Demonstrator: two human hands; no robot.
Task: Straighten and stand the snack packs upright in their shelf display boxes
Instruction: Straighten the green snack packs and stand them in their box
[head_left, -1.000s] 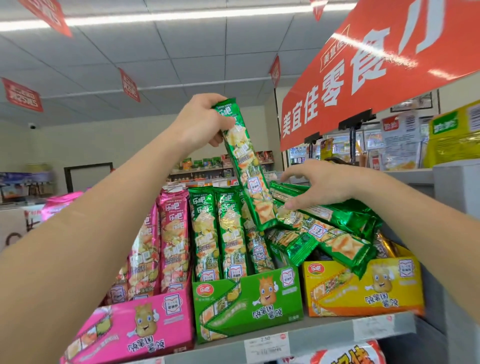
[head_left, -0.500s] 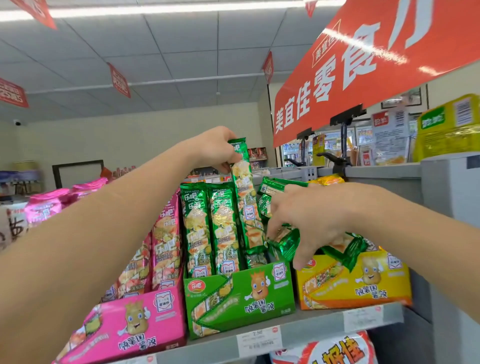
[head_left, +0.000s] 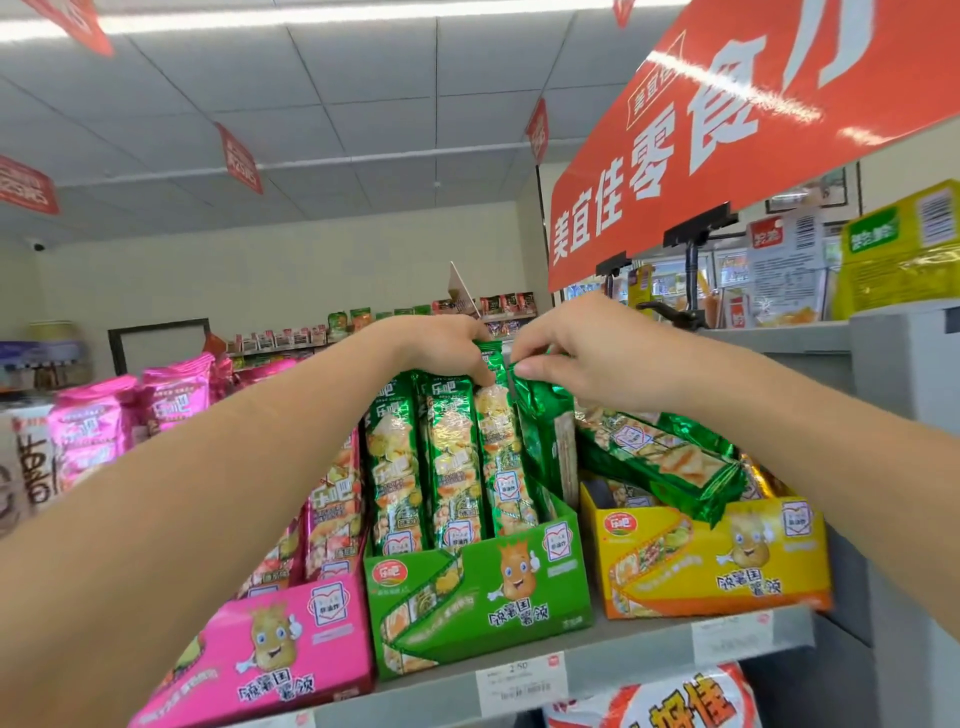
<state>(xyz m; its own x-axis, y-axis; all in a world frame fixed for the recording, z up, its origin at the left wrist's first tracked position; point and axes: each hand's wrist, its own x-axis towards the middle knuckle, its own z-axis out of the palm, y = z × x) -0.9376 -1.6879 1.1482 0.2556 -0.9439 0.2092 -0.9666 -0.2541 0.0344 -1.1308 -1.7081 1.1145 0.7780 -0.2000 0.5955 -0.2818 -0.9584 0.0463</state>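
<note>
Store aisles and a tiled ceiling hung with red pennants fill the background, and a large red sign (head_left: 727, 130) slants overhead on the right. On the grey shelf (head_left: 639, 649) three boxes stand side by side: a pink display box (head_left: 270, 649), a green display box (head_left: 478, 597) and a yellow display box (head_left: 711, 566). Two green snack packs (head_left: 421, 467) stand upright in the green display box. Beside them the left hand (head_left: 441, 348) curls its fingers (head_left: 467, 358) over the top of a third green pack (head_left: 501, 457), which stands upright in the same box. Just to the right, the right hand (head_left: 582, 353) pinches the top edge of a fourth green pack (head_left: 543, 436) between thumb and fingers; this pack is turned edge-on, its lower end down by the box's right wall. More loose green packs (head_left: 660, 457) lie tilted across the top of the yellow display box. Pink packs (head_left: 332, 499) stand in the pink display box, and a price label (head_left: 519, 680) sits on the shelf edge.
</note>
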